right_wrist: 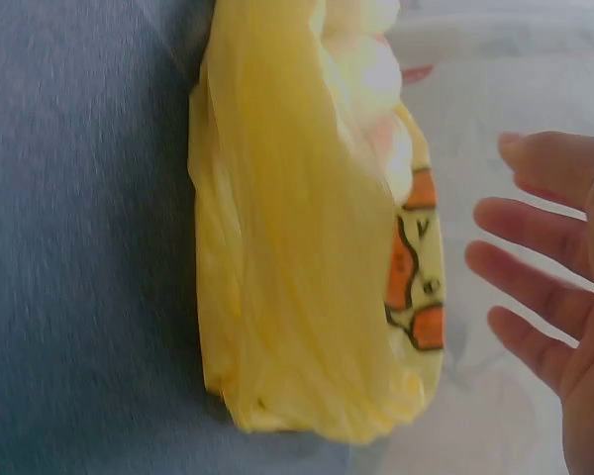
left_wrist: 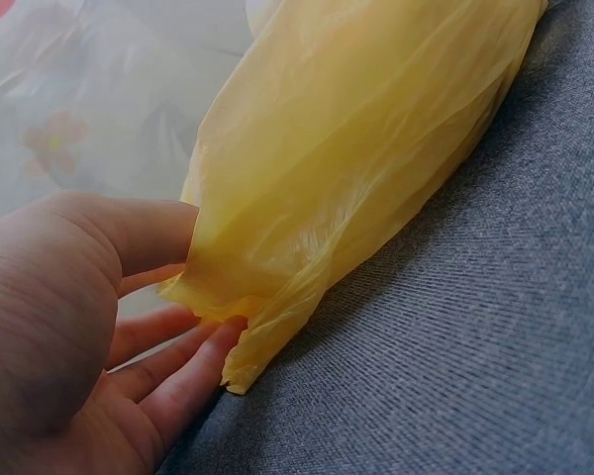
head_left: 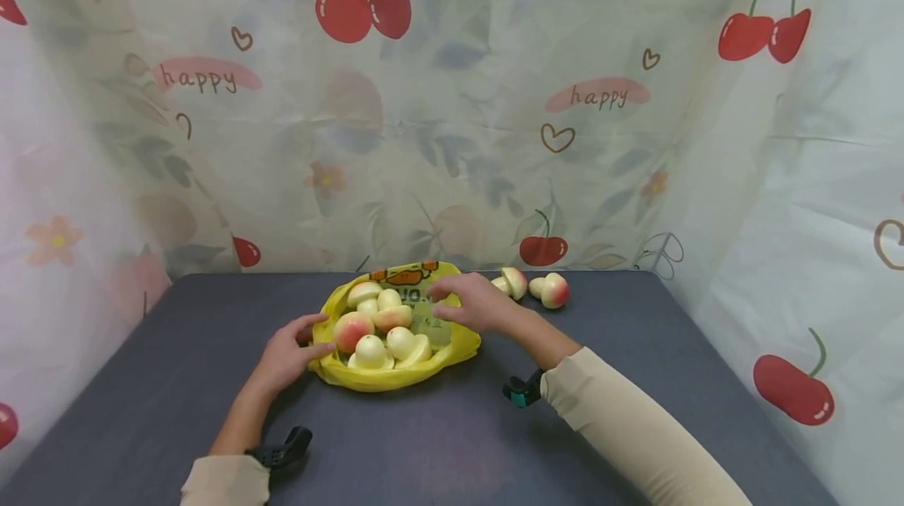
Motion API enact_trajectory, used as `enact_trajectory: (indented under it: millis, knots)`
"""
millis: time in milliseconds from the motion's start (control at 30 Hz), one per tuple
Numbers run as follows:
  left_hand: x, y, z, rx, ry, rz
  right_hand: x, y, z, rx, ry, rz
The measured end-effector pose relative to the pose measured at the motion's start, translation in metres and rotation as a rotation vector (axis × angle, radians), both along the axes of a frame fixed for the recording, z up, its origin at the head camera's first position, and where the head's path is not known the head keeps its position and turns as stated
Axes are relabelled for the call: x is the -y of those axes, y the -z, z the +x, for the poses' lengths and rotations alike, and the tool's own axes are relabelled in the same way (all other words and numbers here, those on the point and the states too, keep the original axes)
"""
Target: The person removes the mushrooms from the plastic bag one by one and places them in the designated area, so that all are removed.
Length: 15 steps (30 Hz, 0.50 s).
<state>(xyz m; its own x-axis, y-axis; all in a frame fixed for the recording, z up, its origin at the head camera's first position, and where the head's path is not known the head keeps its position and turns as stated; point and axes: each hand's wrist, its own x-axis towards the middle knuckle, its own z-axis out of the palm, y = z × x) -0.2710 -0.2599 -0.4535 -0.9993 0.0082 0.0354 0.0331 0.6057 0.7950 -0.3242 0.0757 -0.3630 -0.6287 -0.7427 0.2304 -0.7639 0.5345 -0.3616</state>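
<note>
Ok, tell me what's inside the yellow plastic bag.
Several cream-and-pink, mushroom-shaped pieces lie in the yellow plastic bag, mostly towards its left side in the head view. They cover the bag's floor beneath them, so anything underneath can't be seen.

My right hand (head_left: 475, 303) partly hides a cream-and-red mushroom-shaped piece (head_left: 515, 284), far right; my left wrist view crops the yellow plastic bag (left_wrist: 346, 158).
</note>
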Motion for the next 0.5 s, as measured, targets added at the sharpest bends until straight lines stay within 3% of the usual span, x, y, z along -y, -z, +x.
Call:
enact_trajectory:
  millis: [200, 500]
  knots:
    - [0.000, 0.000, -0.001, -0.004, 0.002, 0.001, 0.018, 0.004, 0.005, 0.104, -0.057, 0.100]
    - [-0.001, 0.001, 0.000, 0.001, -0.004, -0.007, 0.036, 0.006, 0.009, 0.170, -0.109, 0.170]
